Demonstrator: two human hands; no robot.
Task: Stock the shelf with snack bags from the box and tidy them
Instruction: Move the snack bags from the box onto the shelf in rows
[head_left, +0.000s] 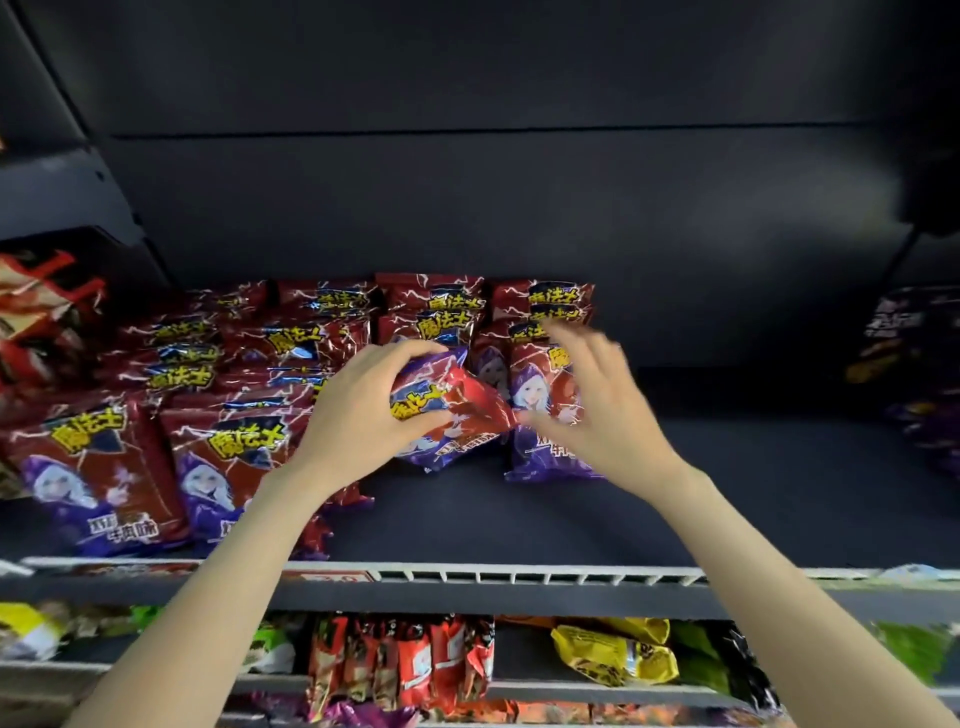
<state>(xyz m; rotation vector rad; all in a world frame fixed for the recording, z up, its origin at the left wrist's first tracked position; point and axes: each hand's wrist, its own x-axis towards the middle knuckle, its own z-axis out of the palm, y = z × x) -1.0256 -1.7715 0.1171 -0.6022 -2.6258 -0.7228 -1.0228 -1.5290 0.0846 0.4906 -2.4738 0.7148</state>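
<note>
- I am gripping a crinkled red-and-purple foil snack bag (447, 405) in my left hand (363, 410), fingers curled over its top edge and thumb underneath, so the bag is tilting above the dark shelf board (519, 519) near the middle of its depth.
- My right hand (587, 400) is spreading loosely, fingers relaxed and blurred, holding nothing; its fingertips are sitting just beside the bag's right corner and in front of the rightmost row of matching red bags (545, 332).
- The stocked rows (234, 415) are filling the shelf's left half back to the rear wall; the right half is lying bare up to some dark purple packs (914, 364) at the right edge.
- To do this step well, I judge I should be straightening the bag upright, printed face toward the white front rail (519, 574), and setting it in line with the front bag of the rightmost row.
- The foil is looking slippery, so I would be steadying it with the free hand while seating it, and not crushing the neighbours.
- The box is not in view.
</note>
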